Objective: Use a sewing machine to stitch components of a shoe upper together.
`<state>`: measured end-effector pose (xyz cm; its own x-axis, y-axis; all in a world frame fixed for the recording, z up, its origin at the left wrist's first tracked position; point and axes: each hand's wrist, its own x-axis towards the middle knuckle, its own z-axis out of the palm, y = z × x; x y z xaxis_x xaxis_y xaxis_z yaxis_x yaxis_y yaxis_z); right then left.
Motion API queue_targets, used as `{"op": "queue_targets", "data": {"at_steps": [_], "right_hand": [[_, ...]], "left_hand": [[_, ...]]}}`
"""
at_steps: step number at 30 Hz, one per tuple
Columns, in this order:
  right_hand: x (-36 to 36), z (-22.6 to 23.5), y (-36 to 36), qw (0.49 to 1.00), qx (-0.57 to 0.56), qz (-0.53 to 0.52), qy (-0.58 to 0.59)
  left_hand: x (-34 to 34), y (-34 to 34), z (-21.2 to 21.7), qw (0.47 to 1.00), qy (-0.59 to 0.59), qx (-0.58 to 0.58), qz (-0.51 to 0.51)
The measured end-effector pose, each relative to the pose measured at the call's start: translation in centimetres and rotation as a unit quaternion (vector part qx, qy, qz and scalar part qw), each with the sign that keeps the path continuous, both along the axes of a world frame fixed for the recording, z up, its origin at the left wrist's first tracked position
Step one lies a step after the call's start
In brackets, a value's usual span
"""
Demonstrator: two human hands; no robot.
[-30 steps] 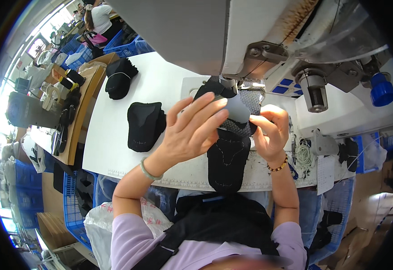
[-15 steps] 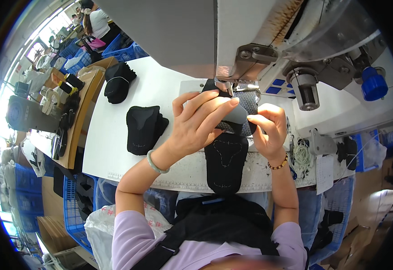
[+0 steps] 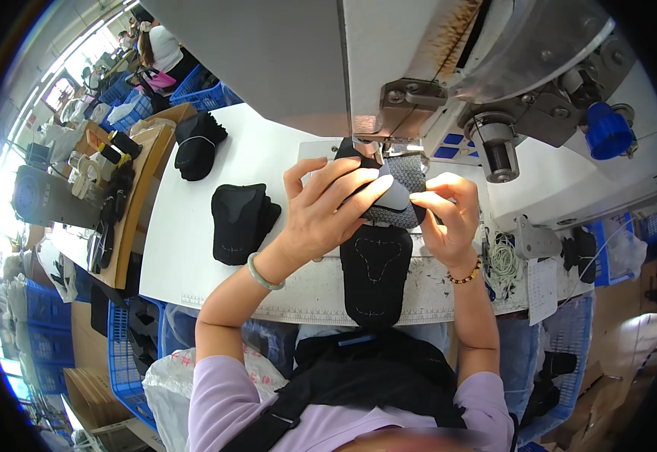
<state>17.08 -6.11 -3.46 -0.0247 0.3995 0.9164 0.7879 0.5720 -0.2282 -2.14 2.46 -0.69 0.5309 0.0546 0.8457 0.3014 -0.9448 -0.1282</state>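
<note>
Under the presser foot (image 3: 367,148) of a sewing machine lies a grey-and-black fabric piece (image 3: 402,216) with a textured mesh surface and a smooth grey patch. My left hand (image 3: 324,203) grips it from the left, its fingers curved over the top and the thumb mostly hidden. My right hand (image 3: 449,215) pinches the piece's right edge between thumb and forefinger. Just below, a black padded piece (image 3: 376,282), shaped like a shoe tongue and marked with a pale dashed outline, hangs over the table's front edge. Whether the two pieces are joined is hidden.
Left on the white table (image 3: 185,241) lie a stack of similar black pieces (image 3: 239,222) and a tied black bundle (image 3: 199,145). The machine head (image 3: 268,60) overhangs the work. A cord coil (image 3: 503,256) sits at right. Blue crates (image 3: 121,354) stand below; another person (image 3: 166,47) is far left.
The fabric piece has tilted and shifted slightly toward me, showing more grey mesh at its lower edge. Both hands keep their grip. The whole view has shifted a little.
</note>
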Motion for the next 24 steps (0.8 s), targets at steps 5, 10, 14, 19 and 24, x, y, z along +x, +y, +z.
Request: {"op": "queue_targets", "data": {"at_steps": [5, 10, 14, 19, 24], "right_hand": [[1.3, 2.4, 0.0, 0.992, 0.021, -0.002, -0.126], [2.5, 2.9, -0.1, 0.982, -0.042, 0.048, -0.176], [2.0, 3.1, -0.2, 0.987, -0.037, 0.052, -0.146], [1.8, 3.3, -0.1, 0.986, -0.045, 0.030, -0.157], [1.1, 3.7, 0.0, 0.987, -0.028, 0.012, -0.157]], "left_hand": [[0.1, 0.0, 0.7, 0.998, 0.004, 0.068, -0.003], [0.1, 0.1, 0.4, 0.996, -0.004, 0.081, -0.029], [0.1, 0.2, 0.4, 0.997, 0.005, 0.072, -0.037], [0.1, 1.1, 0.7, 0.997, 0.002, 0.057, -0.048], [0.2, 2.4, 0.7, 0.996, 0.003, 0.047, -0.077]]}}
